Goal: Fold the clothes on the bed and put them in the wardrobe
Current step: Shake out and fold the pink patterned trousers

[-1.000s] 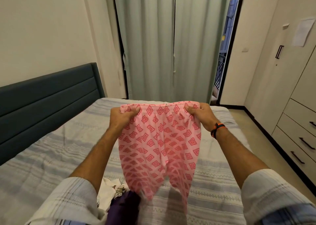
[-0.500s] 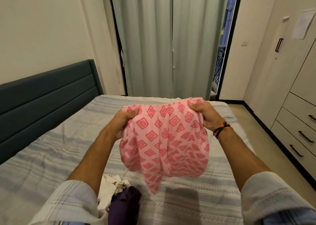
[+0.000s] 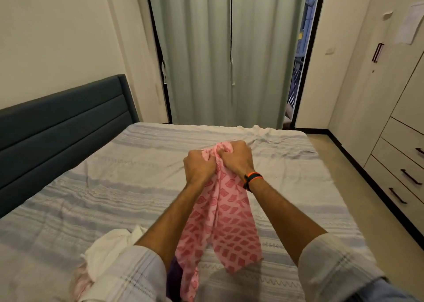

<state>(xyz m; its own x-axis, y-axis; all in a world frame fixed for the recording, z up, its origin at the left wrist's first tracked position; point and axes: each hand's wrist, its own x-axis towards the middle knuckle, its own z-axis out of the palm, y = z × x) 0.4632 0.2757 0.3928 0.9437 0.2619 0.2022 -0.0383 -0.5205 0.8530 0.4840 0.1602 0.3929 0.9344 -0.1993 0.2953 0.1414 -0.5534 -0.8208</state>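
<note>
Pink trousers with a red diamond print (image 3: 226,223) hang folded lengthwise over the bed (image 3: 114,187). My left hand (image 3: 198,166) and my right hand (image 3: 236,158) grip the waistband side by side, knuckles almost touching. The two legs dangle down toward me, their ends near the sheet. A white garment (image 3: 110,251) lies crumpled on the bed at the lower left, with a purple garment (image 3: 173,276) partly hidden under my left arm. The wardrobe (image 3: 394,109) stands along the right wall, doors and drawers closed.
A dark blue headboard (image 3: 57,127) runs along the left side. Pale green curtains (image 3: 229,54) hang behind the bed, with an open dark-framed doorway (image 3: 300,56) to their right. A strip of floor (image 3: 367,201) lies between the bed and the wardrobe.
My hands came together from about shoulder width, folding the held-up trousers in half lengthwise. They also dropped lower over the bed.
</note>
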